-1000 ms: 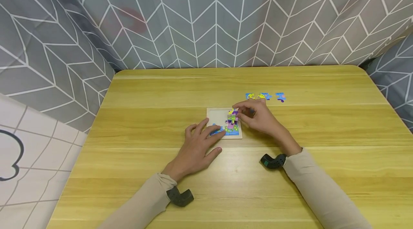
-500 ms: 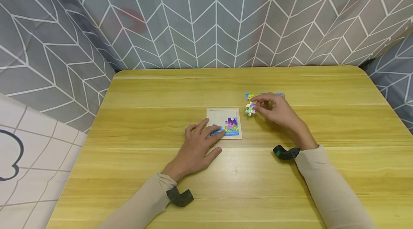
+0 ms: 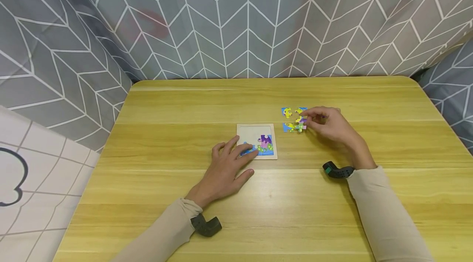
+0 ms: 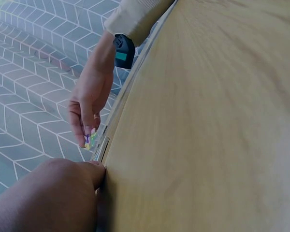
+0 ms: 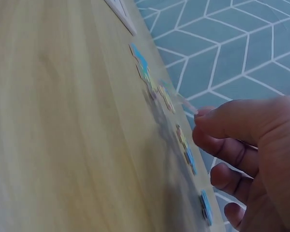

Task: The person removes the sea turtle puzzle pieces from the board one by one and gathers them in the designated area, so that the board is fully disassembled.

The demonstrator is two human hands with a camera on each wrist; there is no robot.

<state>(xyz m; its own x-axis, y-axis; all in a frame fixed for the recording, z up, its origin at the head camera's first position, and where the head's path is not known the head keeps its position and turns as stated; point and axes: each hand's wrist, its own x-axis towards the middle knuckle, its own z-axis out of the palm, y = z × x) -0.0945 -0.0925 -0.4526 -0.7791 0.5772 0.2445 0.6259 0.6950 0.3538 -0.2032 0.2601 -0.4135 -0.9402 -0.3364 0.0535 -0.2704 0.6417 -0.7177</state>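
No text, label or number can be read; the wrist views look somewhat blurred.

The person's left hand [image 3: 221, 169] lies palm down, fingers [image 3: 248, 157] spread. I see the right hand [image 3: 331, 124] farther forward, thumb [image 3: 314, 125] and forefinger [image 3: 314, 111] pinching.

Yellowish wood-grain table [image 3: 269, 208]; pale puzzle tray [image 3: 251, 132] flat on it; loose puzzle pieces [image 3: 286, 112] near tray

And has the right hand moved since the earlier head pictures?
Yes: in the head view, the right hand has moved to the right, farther from the board.
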